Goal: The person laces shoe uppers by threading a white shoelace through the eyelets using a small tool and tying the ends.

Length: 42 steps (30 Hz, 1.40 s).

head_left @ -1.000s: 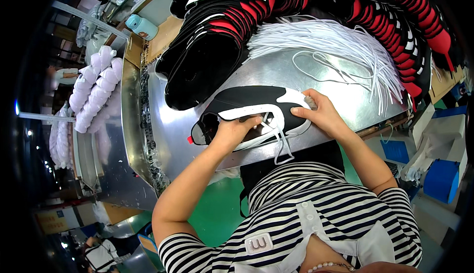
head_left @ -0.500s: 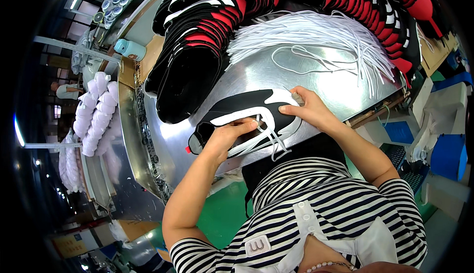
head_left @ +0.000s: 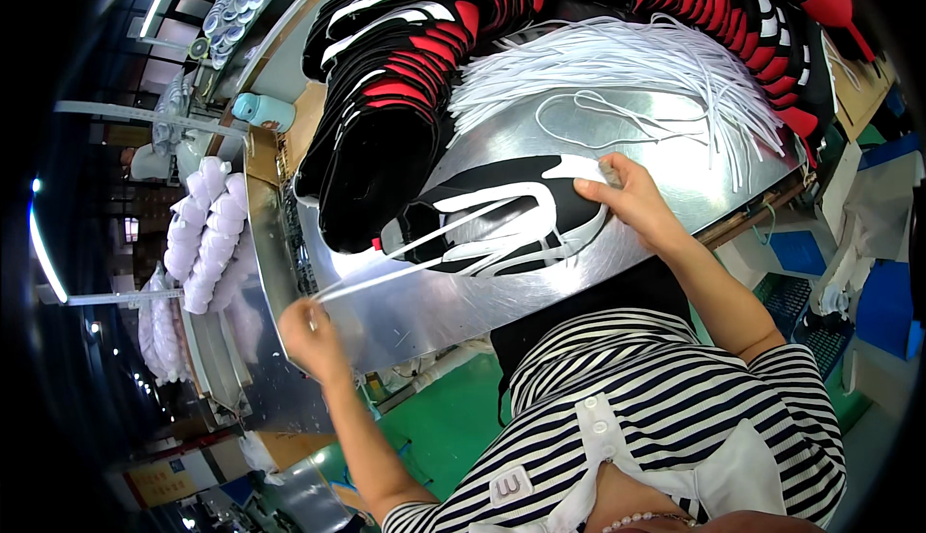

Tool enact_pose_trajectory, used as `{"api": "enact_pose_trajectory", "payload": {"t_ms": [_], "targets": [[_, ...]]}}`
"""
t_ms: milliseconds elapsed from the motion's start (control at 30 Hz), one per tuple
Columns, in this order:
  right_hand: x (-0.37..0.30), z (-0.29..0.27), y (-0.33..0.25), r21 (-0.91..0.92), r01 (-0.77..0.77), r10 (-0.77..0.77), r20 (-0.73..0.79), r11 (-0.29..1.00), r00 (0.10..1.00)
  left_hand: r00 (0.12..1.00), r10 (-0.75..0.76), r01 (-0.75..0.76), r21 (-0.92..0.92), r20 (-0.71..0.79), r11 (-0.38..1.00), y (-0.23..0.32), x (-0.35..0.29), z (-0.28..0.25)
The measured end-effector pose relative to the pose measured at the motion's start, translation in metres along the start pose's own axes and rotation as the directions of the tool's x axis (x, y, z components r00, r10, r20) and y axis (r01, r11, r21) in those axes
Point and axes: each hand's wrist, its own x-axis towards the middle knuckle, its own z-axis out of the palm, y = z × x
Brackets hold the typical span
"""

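A black and white shoe upper [head_left: 571,211] lies on the metal tabletop, its toe end to the right and a small red tab at its heel end. My right hand [head_left: 637,207] grips the toe end, thumb on top; a small grey bit at its fingertips is unclear. White shoelace [head_left: 386,280] runs from the upper's lacing opening in two taut strands to the left. My left hand [head_left: 316,342] is closed around their far ends, out past the heel near the table's left edge.
A pile of loose white laces [head_left: 617,65] spreads behind the upper, with one looped lace in front. Stacked black and red uppers [head_left: 386,162] stand at the left, with another row [head_left: 743,46] at the right. A light-blue bottle [head_left: 263,111] stands at the back left.
My left hand has moved from inside the upper out to the left, drawing the laces straight. My right hand stays on the toe end.
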Motion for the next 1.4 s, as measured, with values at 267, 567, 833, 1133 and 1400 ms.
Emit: {"api": "enact_pose_trajectory", "payload": {"t_ms": [267,567,833,1133,1400], "targets": [[0.003,0.002,-0.002,-0.238,-0.008,0.009,0.004,0.971,1.000,0.987,-0.137,0.156,-0.372,0.079,0.915,0.034,-0.007,-0.010],[-0.008,-0.034,-0.033,-0.249,0.385,-0.401,-0.015,0.888,0.916,0.892,0.398,-0.041,-0.837,0.216,0.546,0.214,0.029,-0.003],[-0.012,0.044,-0.018,0.098,0.242,-0.258,0.234,0.965,0.937,0.907,0.378,-0.125,-0.738,0.186,0.663,0.232,0.013,0.028],[-0.002,0.060,-0.007,0.030,0.109,-0.113,0.209,0.994,0.971,-0.055,0.222,0.988,0.021,0.973,0.154,0.181,0.010,0.071],[-0.006,0.052,-0.018,-0.379,0.165,-0.109,0.164,0.911,0.980,0.580,0.165,0.724,-0.597,0.798,0.346,0.212,-0.007,0.069]]}}
